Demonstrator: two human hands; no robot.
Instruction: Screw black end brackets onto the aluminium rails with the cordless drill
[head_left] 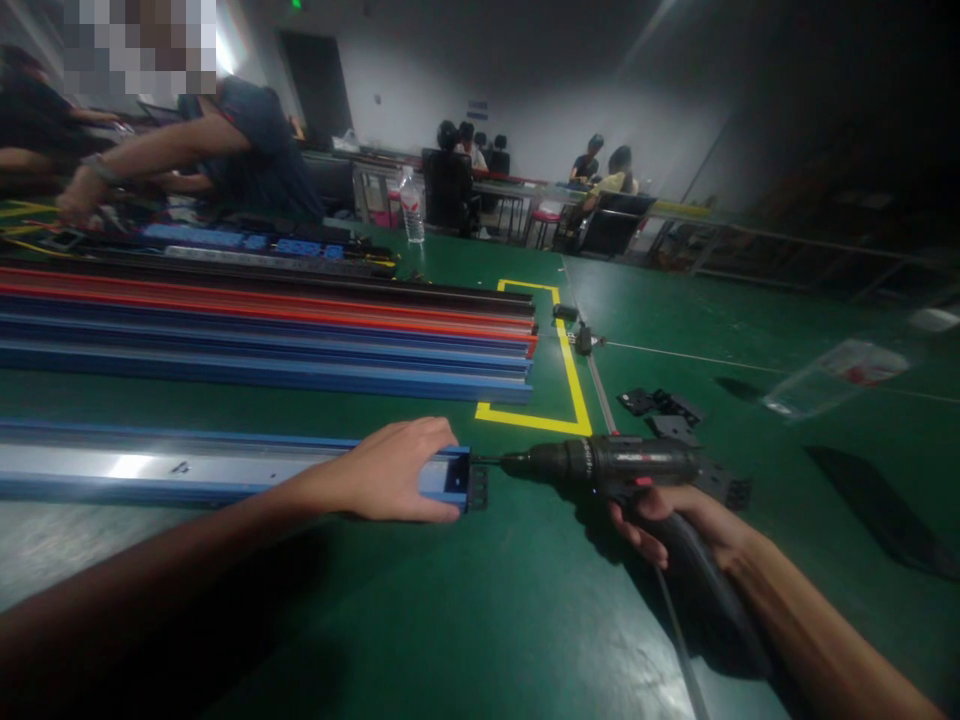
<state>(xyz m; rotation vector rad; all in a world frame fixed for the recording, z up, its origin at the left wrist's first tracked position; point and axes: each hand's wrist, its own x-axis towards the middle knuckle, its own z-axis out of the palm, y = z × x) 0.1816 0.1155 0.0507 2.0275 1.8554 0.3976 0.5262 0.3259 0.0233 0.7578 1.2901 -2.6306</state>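
Observation:
My left hand (401, 468) grips the right end of a long blue metal channel (225, 468) with a silver inner face, lying on the green table. A black end cap (478, 485) sits at that end of the channel. My right hand (667, 525) is wrapped round the handle of a black cordless drill (622, 462), which lies level and points left. Its thin bit (489, 461) reaches to the end cap; whether it sits in a screw I cannot make out.
Behind lie several blue and red channels (300, 340) near a yellow tape outline (577, 390). Black parts (667, 410), a bottle (840, 378) and a dark flat piece (877, 505) lie to the right. Another bottle (412, 208) stands farther back. A co-worker (247, 150) leans over parts at left.

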